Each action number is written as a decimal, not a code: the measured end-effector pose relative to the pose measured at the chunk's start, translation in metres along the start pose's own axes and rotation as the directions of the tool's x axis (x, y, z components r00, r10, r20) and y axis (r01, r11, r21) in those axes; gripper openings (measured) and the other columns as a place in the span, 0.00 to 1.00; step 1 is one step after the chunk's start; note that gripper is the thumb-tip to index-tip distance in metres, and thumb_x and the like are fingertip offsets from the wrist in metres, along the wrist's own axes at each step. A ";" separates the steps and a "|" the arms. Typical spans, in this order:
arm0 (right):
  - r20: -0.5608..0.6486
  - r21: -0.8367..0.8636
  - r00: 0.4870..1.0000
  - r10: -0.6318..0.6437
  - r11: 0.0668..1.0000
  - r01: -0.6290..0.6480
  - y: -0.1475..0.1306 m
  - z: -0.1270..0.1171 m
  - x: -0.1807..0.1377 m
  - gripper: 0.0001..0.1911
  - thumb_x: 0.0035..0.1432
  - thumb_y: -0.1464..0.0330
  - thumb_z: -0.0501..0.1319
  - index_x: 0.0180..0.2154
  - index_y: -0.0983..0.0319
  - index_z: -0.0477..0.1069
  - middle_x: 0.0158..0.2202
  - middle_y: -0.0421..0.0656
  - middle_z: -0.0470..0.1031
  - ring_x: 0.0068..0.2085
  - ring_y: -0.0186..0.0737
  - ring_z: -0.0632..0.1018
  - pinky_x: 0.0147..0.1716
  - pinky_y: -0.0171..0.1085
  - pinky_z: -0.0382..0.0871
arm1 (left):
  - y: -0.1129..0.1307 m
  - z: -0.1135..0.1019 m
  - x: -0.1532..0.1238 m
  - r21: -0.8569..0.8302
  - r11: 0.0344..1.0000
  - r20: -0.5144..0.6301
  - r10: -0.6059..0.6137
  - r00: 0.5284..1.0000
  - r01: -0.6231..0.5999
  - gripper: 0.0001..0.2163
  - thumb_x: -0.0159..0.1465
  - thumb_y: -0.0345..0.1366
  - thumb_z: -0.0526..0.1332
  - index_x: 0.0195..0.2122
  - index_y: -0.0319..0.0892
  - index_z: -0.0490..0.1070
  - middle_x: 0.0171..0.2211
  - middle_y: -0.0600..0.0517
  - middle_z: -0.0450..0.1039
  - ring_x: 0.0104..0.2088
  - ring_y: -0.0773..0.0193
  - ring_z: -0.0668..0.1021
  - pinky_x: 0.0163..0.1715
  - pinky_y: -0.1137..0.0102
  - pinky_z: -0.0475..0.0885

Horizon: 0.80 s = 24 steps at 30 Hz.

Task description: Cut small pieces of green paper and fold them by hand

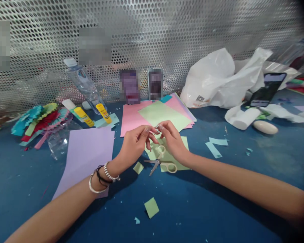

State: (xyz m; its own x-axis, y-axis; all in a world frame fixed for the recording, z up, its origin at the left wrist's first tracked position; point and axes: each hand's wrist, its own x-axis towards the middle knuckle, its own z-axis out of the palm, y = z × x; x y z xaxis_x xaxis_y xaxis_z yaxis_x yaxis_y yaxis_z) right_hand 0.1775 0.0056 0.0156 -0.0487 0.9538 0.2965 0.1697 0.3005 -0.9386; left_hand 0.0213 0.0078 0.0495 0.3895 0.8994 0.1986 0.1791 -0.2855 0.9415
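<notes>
My left hand (136,141) and my right hand (171,137) meet above the blue table (218,202), fingertips pinched together on a tiny pale piece I cannot make out. Bracelets ring my left wrist. Just below the hands, small cream-handled scissors (162,163) lie on a light green paper sheet (167,157). Small green paper squares (151,207) lie on the table nearer to me.
A lilac sheet (87,155) lies at left, pink and green sheets (157,113) behind the hands. Two yellow glue sticks (84,116), a water bottle (83,84) and folded paper fans (39,121) sit far left. White plastic bags (218,81), a phone (267,88) and a perforated metal wall (152,37) lie beyond.
</notes>
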 end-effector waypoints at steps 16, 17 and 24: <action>0.017 -0.051 0.998 0.060 0.997 -0.059 0.010 -0.015 0.010 0.06 0.59 0.72 0.51 0.40 0.60 0.63 0.40 0.42 0.66 0.40 0.35 0.69 0.33 0.34 0.64 | -0.038 0.010 0.014 0.016 0.975 0.180 -0.222 0.958 0.223 0.13 0.66 0.41 0.49 0.38 0.38 0.67 0.31 0.50 0.76 0.21 0.72 0.74 0.21 0.77 0.67; -0.003 -0.063 0.998 0.056 0.996 -0.057 0.012 -0.017 0.013 0.07 0.59 0.73 0.51 0.39 0.60 0.63 0.41 0.42 0.66 0.41 0.35 0.68 0.34 0.34 0.63 | -0.039 0.010 0.014 0.015 0.973 0.183 -0.230 0.956 0.231 0.13 0.66 0.41 0.49 0.39 0.38 0.67 0.32 0.49 0.76 0.21 0.72 0.74 0.21 0.77 0.67; -0.007 -0.129 1.000 0.023 0.991 -0.023 0.021 -0.019 0.017 0.09 0.56 0.76 0.52 0.39 0.59 0.62 0.40 0.40 0.66 0.39 0.34 0.69 0.34 0.34 0.64 | -0.041 0.009 0.012 0.004 0.966 0.185 -0.254 0.949 0.258 0.14 0.66 0.42 0.49 0.42 0.40 0.69 0.32 0.49 0.77 0.22 0.73 0.74 0.21 0.77 0.66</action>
State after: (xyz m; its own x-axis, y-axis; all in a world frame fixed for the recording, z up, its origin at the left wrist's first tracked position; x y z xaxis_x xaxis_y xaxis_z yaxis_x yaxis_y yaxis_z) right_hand 0.1986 0.0276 0.0041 -0.0376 0.9603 0.2766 0.2961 0.2750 -0.9147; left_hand 0.0272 0.0272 0.0109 0.4914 0.8650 -0.1010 0.2772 -0.0455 0.9597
